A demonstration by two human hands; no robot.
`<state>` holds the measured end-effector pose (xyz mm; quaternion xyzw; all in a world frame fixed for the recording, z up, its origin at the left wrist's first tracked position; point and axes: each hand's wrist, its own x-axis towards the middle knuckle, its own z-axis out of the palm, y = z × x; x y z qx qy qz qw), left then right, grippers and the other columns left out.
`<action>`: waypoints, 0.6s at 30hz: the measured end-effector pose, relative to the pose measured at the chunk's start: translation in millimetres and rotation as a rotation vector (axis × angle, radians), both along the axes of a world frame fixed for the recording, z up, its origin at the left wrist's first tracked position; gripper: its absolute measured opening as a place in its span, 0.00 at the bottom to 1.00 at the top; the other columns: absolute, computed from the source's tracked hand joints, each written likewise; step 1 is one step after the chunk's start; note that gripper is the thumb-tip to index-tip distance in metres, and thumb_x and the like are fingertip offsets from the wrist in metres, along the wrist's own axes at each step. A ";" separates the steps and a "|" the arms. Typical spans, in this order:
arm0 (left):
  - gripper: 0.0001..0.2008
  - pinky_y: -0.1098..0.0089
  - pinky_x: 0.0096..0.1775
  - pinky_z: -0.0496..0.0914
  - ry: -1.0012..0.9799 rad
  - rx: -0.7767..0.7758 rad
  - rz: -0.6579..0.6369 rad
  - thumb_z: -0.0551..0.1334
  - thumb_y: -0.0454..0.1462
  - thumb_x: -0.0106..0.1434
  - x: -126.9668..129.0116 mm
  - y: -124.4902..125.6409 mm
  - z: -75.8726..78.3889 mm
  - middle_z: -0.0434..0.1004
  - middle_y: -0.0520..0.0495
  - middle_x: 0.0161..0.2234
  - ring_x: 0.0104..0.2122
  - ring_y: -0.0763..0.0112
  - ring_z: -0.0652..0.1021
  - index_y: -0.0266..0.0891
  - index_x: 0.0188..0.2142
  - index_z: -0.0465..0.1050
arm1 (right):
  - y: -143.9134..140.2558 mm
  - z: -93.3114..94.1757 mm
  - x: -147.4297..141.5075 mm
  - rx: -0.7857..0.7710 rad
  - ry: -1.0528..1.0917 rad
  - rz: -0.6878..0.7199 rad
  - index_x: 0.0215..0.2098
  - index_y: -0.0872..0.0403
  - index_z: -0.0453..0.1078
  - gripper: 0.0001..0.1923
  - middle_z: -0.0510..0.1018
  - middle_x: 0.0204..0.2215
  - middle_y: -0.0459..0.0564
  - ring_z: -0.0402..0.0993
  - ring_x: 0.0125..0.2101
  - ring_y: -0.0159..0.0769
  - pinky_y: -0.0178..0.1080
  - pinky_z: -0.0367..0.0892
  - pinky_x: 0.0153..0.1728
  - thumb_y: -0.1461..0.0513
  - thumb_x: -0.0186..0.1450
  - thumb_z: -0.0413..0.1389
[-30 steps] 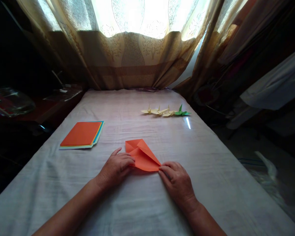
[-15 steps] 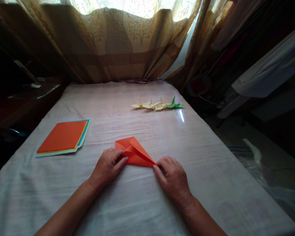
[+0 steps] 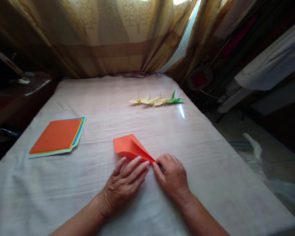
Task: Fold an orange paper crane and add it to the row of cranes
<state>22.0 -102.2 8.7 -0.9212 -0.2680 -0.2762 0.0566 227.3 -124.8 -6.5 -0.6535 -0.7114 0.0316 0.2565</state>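
Note:
A partly folded sheet of orange origami paper (image 3: 127, 145) lies on the cloth in front of me, wide at its left end and narrowing to a point at the right. Its near flap stands a little raised. Between thumb and fingers, my right hand (image 3: 173, 173) pinches the pointed tip. My left hand (image 3: 125, 183) is stretched out along the near edge, fingers extended, the fingertips against or just beside the paper close to the tip. Part of that near edge is hidden behind the left fingers.
A stack of coloured paper squares (image 3: 56, 136), orange on top, lies at the left. Several pale yellow paper cranes (image 3: 151, 101) and a green paper crane (image 3: 174, 99) stand in a row farther back. The white cloth (image 3: 93, 183) covers the table. A curtain (image 3: 108, 36) hangs behind.
My left hand has let go of the paper's left part, opened, and moved right along the near edge. The near flap has lifted. My right hand still pinches the tip. The view tilted slightly down.

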 end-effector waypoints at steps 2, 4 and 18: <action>0.14 0.61 0.68 0.39 0.025 -0.024 -0.011 0.56 0.36 0.71 1.2 2.7 -2.2 0.76 0.53 0.54 0.58 0.68 0.70 0.43 0.54 0.72 | 0.1 0.9 -0.4 0.002 -0.003 -0.002 0.28 0.51 0.67 0.11 0.73 0.27 0.47 0.67 0.30 0.36 0.37 0.56 0.34 0.61 0.68 0.51; 0.17 0.62 0.68 0.38 0.093 -0.064 -0.037 0.54 0.40 0.72 0.2 7.0 -4.2 0.74 0.51 0.56 0.60 0.67 0.69 0.39 0.56 0.70 | 0.1 1.0 -0.9 -0.003 -0.002 -0.002 0.28 0.51 0.67 0.10 0.73 0.28 0.47 0.67 0.31 0.36 0.37 0.56 0.35 0.61 0.68 0.52; 0.31 0.54 0.65 0.53 0.306 -0.302 -0.097 0.53 0.50 0.70 -6.7 15.7 -11.9 0.62 0.42 0.64 0.64 0.57 0.62 0.37 0.67 0.54 | -3.5 -2.6 3.4 -0.013 0.152 0.027 0.42 0.51 0.75 0.11 0.77 0.34 0.50 0.71 0.35 0.37 0.38 0.62 0.39 0.62 0.69 0.50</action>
